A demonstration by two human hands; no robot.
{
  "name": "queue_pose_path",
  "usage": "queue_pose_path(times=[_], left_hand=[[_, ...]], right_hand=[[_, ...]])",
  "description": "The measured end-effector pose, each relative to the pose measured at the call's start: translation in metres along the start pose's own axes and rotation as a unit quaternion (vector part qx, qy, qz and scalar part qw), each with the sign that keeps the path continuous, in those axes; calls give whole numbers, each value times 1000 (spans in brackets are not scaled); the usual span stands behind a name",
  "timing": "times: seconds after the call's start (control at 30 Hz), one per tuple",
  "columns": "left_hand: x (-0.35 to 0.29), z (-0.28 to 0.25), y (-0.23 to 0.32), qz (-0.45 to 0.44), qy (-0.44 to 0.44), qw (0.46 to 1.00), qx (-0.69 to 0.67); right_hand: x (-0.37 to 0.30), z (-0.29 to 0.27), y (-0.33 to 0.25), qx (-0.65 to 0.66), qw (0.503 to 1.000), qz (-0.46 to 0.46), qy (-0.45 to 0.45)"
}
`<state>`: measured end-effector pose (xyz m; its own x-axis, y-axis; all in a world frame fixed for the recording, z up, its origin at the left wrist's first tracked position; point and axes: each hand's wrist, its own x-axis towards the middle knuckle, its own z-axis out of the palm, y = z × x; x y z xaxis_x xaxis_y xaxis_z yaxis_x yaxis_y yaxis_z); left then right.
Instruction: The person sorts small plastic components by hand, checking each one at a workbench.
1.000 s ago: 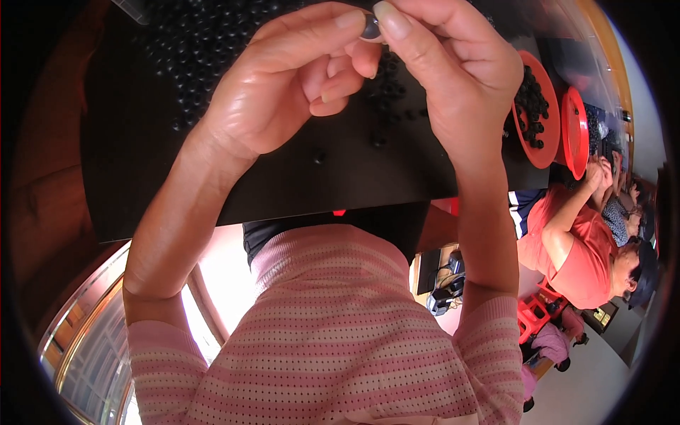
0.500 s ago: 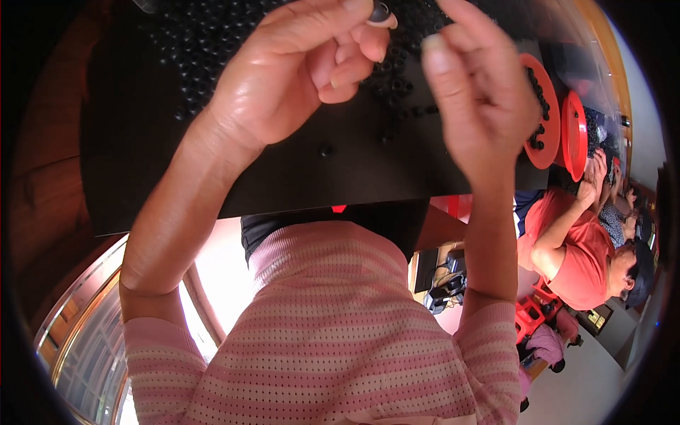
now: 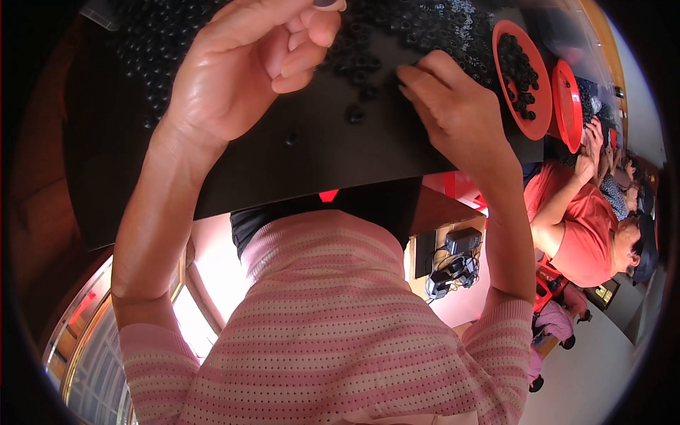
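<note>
Can barely make out the dark piece (image 3: 327, 3) pinched in the left hand (image 3: 234, 78), cut off at the top edge (annoying), so can't call long axis or direction; can't tell the grip of the right hand (image 3: 457, 106), curled near black beads (image 3: 355, 114) on the tabletop (image 3: 333, 163)

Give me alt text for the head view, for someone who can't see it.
A person's left hand holds a small dark piece at the top edge, while the right hand is over a black table scattered with black beads. A red dish of more beads is at right.
</note>
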<state>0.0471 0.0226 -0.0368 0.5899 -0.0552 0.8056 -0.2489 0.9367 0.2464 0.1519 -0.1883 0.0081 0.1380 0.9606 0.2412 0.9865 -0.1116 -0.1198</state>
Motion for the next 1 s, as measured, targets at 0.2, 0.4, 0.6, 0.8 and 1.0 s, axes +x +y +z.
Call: queue_pose_path(times=[0.2,0.4,0.6,0.8,1.0], left_hand=[[10,59,13,-144,402,862,272],[11,65,7,-166,432,839,285],[12,70,9,-187,439,829,293],[13,69,10,-189,439,834,276],[14,71,12,-191,448,831,269]], right_hand=[[9,-10,-2,86,996,30,2],[30,-27,-26,360,927,84,69],[51,-27,-37,458,881,77,93],[55,-19,-39,473,867,38,155],[58,-22,-41,435,885,3,168]])
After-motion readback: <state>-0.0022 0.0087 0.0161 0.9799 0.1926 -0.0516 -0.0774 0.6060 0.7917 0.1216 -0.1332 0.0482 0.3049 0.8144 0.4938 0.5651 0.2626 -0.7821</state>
